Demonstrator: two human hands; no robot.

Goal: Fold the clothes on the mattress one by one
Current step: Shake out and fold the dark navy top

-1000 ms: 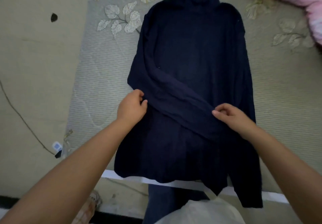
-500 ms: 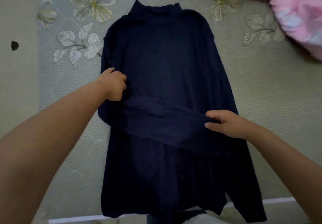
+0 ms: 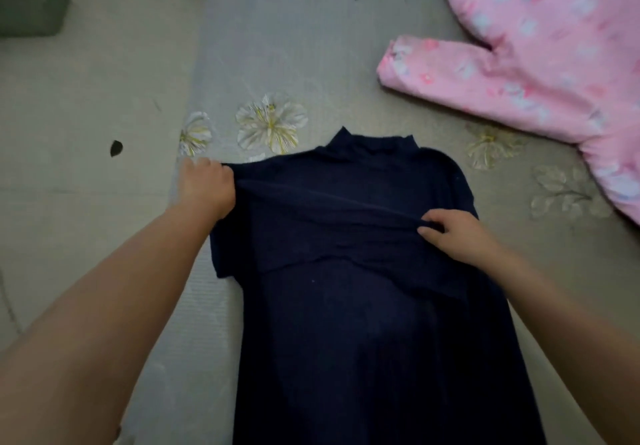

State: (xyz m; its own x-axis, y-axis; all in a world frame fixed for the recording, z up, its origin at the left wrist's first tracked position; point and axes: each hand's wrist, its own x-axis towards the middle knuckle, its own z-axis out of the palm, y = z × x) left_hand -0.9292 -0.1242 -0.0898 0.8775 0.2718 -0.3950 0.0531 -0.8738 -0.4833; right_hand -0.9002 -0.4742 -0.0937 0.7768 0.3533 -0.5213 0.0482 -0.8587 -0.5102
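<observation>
We see a dark navy top (image 3: 363, 323), plain and unpatterned throughout, collar included. It lies on a grey mattress (image 3: 294, 46) with a fine ribbed weave, printed with pale flowers — white petals streaked with yellow at the centres — and silvery-white leaves. At upper right we note a pink garment (image 3: 540, 64) scattered with small blossoms in white, light blue and deeper pink. The floor (image 3: 86, 98) to the left is a pale beige; on it sit a small black speck (image 3: 116, 148) and, in the far corner, a dull green block (image 3: 29, 3).

Two bare forearms, no sleeves, rings or watch
</observation>
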